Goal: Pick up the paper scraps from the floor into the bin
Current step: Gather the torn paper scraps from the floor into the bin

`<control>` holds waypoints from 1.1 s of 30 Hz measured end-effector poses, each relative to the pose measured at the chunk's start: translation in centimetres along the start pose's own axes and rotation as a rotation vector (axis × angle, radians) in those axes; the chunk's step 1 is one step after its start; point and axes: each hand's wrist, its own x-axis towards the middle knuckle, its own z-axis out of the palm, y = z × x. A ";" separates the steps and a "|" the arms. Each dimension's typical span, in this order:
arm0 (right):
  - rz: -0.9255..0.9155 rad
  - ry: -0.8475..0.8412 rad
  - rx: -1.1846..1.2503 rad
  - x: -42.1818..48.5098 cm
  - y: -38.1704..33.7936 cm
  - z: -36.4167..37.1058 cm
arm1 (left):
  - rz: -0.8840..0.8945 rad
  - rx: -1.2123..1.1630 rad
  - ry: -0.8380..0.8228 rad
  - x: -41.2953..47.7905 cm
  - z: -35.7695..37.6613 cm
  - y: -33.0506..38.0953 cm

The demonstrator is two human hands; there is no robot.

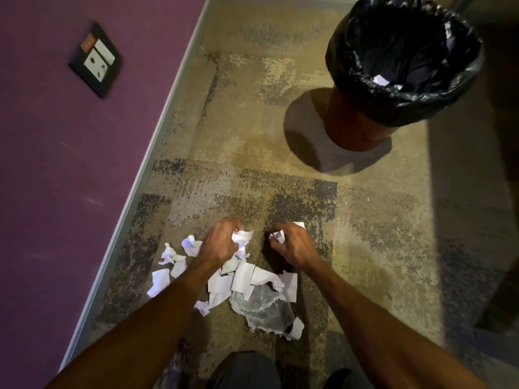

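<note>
White paper scraps (244,279) lie scattered on the carpet near the bottom middle, several crumpled, with a larger greyish torn sheet (264,307) among them. My left hand (219,245) is closed on crumpled white scraps at the far edge of the pile. Just to its right, my right hand (295,245) grips a small scrap, and another white piece (299,224) peeks out beyond its knuckles. The bin (362,130), brown with a black liner (407,102), stands at the upper right, far from both hands. One white scrap (380,80) lies inside it.
A purple wall (70,178) with a pale skirting (134,197) runs along the left. A dark socket plate (95,60) is set in that wall. Dark furniture edges (502,290) stand at the right. My knees (247,372) show at the bottom.
</note>
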 end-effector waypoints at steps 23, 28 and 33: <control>0.058 0.599 0.423 6.2 -3.4 -38.6 | 0.377 -0.197 0.314 16.5 -20.6 36.6; 0.266 0.610 0.356 11.6 -1.2 -42.8 | 0.317 -0.104 0.269 22.0 -19.0 41.5; 0.400 0.576 0.402 13.4 1.2 -43.6 | 0.175 -0.109 0.216 24.2 -15.1 42.6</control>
